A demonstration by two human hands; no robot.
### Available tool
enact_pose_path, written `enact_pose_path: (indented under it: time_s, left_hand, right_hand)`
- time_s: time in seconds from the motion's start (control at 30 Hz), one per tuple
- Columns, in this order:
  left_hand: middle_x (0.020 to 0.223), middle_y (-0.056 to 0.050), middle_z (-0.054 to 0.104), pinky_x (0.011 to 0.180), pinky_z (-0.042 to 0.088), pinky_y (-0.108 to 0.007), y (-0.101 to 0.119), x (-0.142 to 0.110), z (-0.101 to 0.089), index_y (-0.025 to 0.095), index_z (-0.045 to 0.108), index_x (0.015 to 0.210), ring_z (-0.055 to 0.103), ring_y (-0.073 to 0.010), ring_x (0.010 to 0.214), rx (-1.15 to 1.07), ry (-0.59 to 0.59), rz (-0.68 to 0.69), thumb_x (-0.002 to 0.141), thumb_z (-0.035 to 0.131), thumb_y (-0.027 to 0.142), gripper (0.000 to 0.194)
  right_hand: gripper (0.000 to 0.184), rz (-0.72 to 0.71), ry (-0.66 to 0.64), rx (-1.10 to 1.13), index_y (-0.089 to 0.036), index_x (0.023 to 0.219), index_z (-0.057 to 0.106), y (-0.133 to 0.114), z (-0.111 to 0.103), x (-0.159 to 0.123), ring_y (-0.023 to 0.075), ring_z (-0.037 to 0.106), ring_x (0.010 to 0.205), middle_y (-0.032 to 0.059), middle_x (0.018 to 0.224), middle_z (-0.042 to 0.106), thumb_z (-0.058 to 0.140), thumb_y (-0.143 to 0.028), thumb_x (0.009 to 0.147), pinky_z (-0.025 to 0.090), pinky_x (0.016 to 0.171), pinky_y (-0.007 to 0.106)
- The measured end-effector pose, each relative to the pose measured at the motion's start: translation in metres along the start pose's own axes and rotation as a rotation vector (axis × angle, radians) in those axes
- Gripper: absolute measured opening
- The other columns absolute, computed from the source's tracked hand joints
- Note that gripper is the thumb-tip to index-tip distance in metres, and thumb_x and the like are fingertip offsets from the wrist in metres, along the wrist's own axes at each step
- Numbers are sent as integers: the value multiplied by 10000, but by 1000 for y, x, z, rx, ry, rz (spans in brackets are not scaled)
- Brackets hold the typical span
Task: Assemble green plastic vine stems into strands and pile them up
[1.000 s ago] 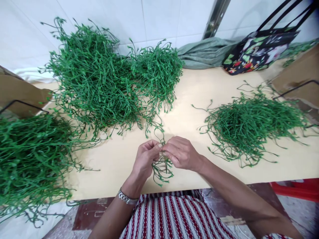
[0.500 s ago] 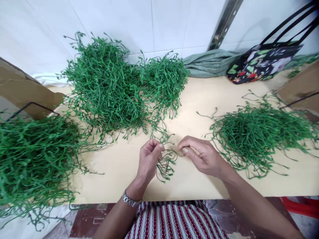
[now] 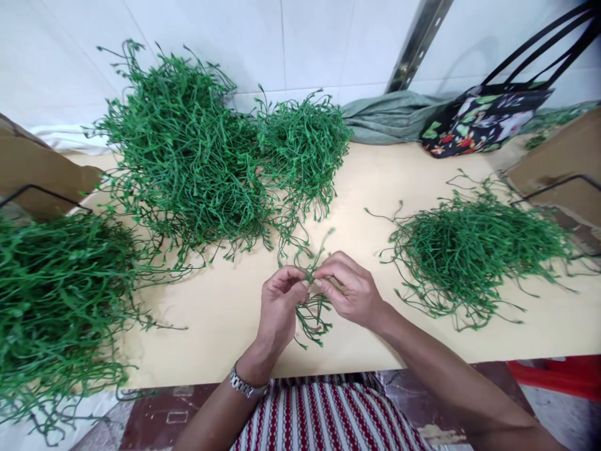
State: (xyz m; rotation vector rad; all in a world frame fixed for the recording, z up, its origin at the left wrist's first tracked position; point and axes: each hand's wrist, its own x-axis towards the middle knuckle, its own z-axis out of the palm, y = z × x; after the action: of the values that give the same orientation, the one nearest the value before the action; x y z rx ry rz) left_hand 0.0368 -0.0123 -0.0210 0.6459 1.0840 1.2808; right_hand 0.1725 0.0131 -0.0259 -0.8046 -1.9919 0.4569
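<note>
My left hand (image 3: 278, 307) is closed in a pinch round the middle of a small bunch of thin green plastic-looking stems (image 3: 315, 324). Their budded ends spread out below and above the fingers. Close against it, my right hand (image 3: 351, 289) pinches at the same spot, thumb and forefinger on a green stem whose blurred tip points upward. The fingertips nearly meet and partly hide what lies between them. Just beyond the hands, loose stems (image 3: 292, 235) trail from the heap of green stems (image 3: 188, 156) at the back.
More stems are piled at left (image 3: 61, 294) and at right (image 3: 479, 250) on the pale tabletop (image 3: 216, 338). Cardboard boxes flank both sides. A flowered black bag (image 3: 483, 119) and grey-green cloth (image 3: 389, 118) lie along the tiled wall. Something red (image 3: 558, 376) is below the table edge.
My right hand has moved left to meet my left hand at the small bunch. The left hand keeps its pinch. The whole view has shifted slightly.
</note>
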Motion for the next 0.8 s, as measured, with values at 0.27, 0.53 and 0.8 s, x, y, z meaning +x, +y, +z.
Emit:
enact_pose_path:
  time_s: [0.27, 0.53, 0.8]
  left_hand:
    - [517, 60, 501, 476, 344, -200, 5, 1, 5, 150, 532, 628, 417, -50, 431, -71, 5, -53, 563, 652, 121, 139]
    - [547, 50, 520, 471, 347, -183, 3, 2, 2, 137, 551, 650, 431, -43, 448, 7, 36, 6, 580, 670, 118, 139]
    - [514, 44, 504, 454, 338, -181, 3, 0, -4, 137, 556, 647, 436, -54, 447, 105, -37, 2, 620, 662, 144, 109]
  right_hand:
    - [73, 45, 20, 78, -169, 822, 536, 0, 3, -4, 147, 536, 712, 53, 764, 536, 490, -121, 794, 455, 578, 257]
    - [155, 469, -93, 404, -158, 922, 531, -2, 7, -7, 46, 304, 446, -55, 604, 417, 549, -239, 792, 266, 400, 170]
    - [126, 553, -179, 501, -145, 747, 550, 5, 2, -6, 46, 298, 458, -57, 565, 390, 593, -264, 756, 226, 404, 176]
